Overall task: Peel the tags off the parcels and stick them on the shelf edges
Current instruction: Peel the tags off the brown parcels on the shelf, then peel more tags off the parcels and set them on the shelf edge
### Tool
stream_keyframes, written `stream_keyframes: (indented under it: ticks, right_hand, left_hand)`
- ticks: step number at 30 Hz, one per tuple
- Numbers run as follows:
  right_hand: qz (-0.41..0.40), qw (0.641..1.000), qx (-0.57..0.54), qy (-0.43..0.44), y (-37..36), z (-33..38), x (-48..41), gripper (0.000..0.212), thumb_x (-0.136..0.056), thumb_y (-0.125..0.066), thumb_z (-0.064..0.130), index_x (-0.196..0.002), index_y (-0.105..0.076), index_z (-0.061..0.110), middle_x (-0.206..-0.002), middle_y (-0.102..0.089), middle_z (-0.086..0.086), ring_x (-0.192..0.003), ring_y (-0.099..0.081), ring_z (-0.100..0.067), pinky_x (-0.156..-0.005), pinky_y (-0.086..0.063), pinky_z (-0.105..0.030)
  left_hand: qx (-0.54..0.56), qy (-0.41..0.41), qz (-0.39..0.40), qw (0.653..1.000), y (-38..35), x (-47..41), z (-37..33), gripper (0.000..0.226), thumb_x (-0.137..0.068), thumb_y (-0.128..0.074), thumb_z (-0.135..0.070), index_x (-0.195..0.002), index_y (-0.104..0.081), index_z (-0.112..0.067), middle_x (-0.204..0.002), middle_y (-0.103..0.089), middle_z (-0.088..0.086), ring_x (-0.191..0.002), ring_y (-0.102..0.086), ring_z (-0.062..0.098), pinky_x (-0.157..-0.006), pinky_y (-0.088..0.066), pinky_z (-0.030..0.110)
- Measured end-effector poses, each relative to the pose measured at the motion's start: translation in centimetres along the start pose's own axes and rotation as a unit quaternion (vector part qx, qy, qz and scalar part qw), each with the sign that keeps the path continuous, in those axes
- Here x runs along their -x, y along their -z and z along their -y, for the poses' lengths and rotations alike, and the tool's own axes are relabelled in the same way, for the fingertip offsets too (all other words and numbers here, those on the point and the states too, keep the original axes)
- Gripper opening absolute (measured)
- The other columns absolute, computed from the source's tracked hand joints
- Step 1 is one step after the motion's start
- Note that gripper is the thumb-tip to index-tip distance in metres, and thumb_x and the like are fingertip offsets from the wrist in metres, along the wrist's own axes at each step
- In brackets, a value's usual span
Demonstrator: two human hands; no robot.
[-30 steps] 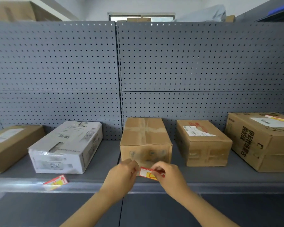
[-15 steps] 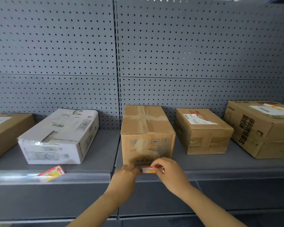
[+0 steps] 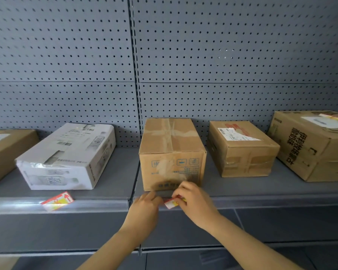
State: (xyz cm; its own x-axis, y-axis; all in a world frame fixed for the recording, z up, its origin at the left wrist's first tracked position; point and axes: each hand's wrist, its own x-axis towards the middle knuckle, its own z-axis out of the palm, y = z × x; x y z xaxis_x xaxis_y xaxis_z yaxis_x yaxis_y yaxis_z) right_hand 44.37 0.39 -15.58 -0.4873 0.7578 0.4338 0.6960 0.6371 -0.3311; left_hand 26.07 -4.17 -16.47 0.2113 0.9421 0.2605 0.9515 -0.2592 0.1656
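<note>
Both hands have dropped from mid-air in front of the centre box to the shelf front edge since approx. 1 s ago; camera view has tilted down w/ them.

Right hand [image 3: 195,203]: fingers curled, pinching the red/white/yellow tag [image 3: 171,203] at its right end. Tag sits against the shelf edge [image 3: 261,201], directly below the centre cardboard box [image 3: 172,152]. Whether the tag is fully stuck down: cannot tell, partly hidden by fingers.

Left hand [image 3: 144,208]: fingers curled, fingertips on the shelf edge just left of the tag, touching or nearly touching it. Grip on the tag cannot be confirmed.

Second tag [image 3: 57,200]: red/yellow, tilted, already on the shelf edge further left, below the white box [image 3: 66,156].

Parcels on shelf, L to R: brown box at left frame edge [image 3: 6,151], white box, centre cardboard box, smaller brown box w/ white shipping label [image 3: 242,149], large brown box w/ printed characters [image 3: 316,145]. The large box carries a red/yellow strip on its top, near the frame's right edge. Grey pegboard [image 3: 222,55] forms the rear wall.
</note>
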Motion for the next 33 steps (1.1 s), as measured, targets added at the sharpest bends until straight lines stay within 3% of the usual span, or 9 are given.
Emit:
stream_keyframes:
  ticks: [7,15,19,23,25,27,33]
  right_hand:
    - [-0.018,0.998,0.042,0.036,-0.1,0.2,-0.3,0.007,-0.082,-0.07,0.02,-0.088,-0.073,0.019,-0.088,-0.066,0.004,-0.089,-0.055,-0.018,-0.074,-0.048,-0.035]
    - [-0.052,0.998,0.033,0.029,1.2,0.5,0.0,0.011,-0.084,-0.063,0.022,-0.094,-0.067,0.019,-0.098,-0.063,0.006,-0.097,-0.051,-0.016,-0.084,-0.046,-0.03]
    - [-0.063,0.998,0.02,0.004,2.7,0.1,0.4,0.009,-0.087,-0.062,0.017,-0.094,-0.067,0.017,-0.097,-0.064,0.004,-0.096,-0.051,-0.013,-0.083,-0.047,-0.027]
    - [-0.056,0.998,0.029,-0.025,4.6,-0.5,1.0,0.013,-0.089,-0.058,0.018,-0.1,-0.064,0.019,-0.102,-0.063,0.005,-0.097,-0.05,-0.011,-0.082,-0.045,-0.025]
    - [-0.053,0.997,0.04,-0.035,5.9,-0.9,1.4,0.013,-0.088,-0.057,0.016,-0.098,-0.064,0.019,-0.101,-0.063,0.004,-0.096,-0.051,-0.012,-0.08,-0.044,-0.025]
    - [-0.051,0.996,0.043,-0.055,7.5,-1.5,1.8,0.011,-0.088,-0.056,0.016,-0.096,-0.063,0.019,-0.101,-0.062,0.003,-0.096,-0.052,-0.014,-0.078,-0.046,-0.028]
    - [-0.075,0.985,0.073,-0.137,13.5,-4.2,4.0,0.013,-0.087,-0.056,0.019,-0.099,-0.062,0.019,-0.105,-0.062,0.0,-0.098,-0.052,-0.016,-0.078,-0.049,-0.034]
  left_hand:
    - [0.003,0.01,-0.007,1.0,0.4,0.2,-0.1,0.029,-0.082,-0.052,-0.003,-0.106,-0.06,-0.017,-0.116,-0.055,0.005,-0.098,-0.057,0.028,-0.079,-0.046,0.037]
    - [0.015,0.005,-0.029,0.999,1.8,-1.0,-0.8,0.037,-0.083,-0.049,-0.003,-0.113,-0.06,-0.021,-0.12,-0.057,0.0,-0.1,-0.057,0.025,-0.082,-0.048,0.036]
    - [0.029,-0.016,-0.023,0.999,2.7,-1.5,-2.4,0.031,-0.073,-0.059,0.005,-0.097,-0.065,-0.014,-0.098,-0.068,0.008,-0.084,-0.063,0.033,-0.064,-0.046,0.036]
    - [-0.006,-0.081,-0.026,0.996,4.1,-3.0,-4.4,0.049,-0.043,-0.081,0.003,-0.081,-0.066,-0.023,-0.079,-0.071,-0.005,-0.058,-0.065,0.016,-0.042,-0.033,0.016]
    - [0.044,-0.086,-0.009,0.995,4.1,-4.3,-5.4,0.032,-0.065,-0.072,0.0,-0.089,-0.066,-0.02,-0.09,-0.071,0.001,-0.072,-0.068,0.024,-0.054,-0.051,0.028]
    - [0.01,-0.083,-0.014,0.996,4.5,-5.9,-6.7,0.015,-0.086,-0.051,-0.014,-0.098,-0.058,-0.02,-0.101,-0.066,0.003,-0.087,-0.064,0.027,-0.067,-0.05,0.035]
    - [0.054,-0.17,-0.03,0.984,5.9,-10.7,-12.9,0.017,-0.087,-0.049,-0.024,-0.103,-0.057,-0.024,-0.103,-0.063,-0.003,-0.095,-0.061,0.019,-0.077,-0.05,0.033]
